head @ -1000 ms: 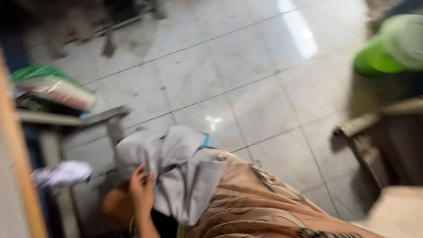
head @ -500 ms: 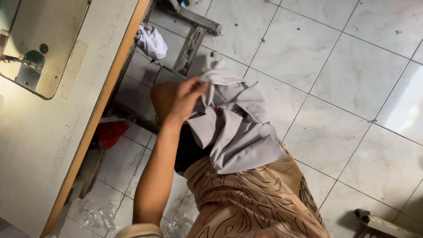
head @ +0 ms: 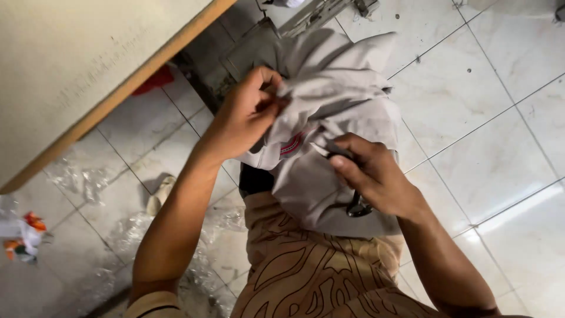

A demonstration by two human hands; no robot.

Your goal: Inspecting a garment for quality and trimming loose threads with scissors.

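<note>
1. Pale floor tiles [head: 500, 159] lie below, with a cream counter [head: 76, 70] at upper left.
2. Over the lap, the grey garment [head: 335, 106] is bunched and not laid flat; handling looks midway.
3. Left hand [head: 244, 115] pinches a fold with its fingers closed.
4. Right hand [head: 376, 176] presses the cloth, holding small dark scissors [head: 357, 206].
5. No container shows; crumpled clear plastic [head: 200, 265] lies on the floor.

Small sewing workshop, wooden-edged work table [head: 88, 70], tiled floor [head: 488, 135], plastic scraps [head: 82, 176] underneath
</note>
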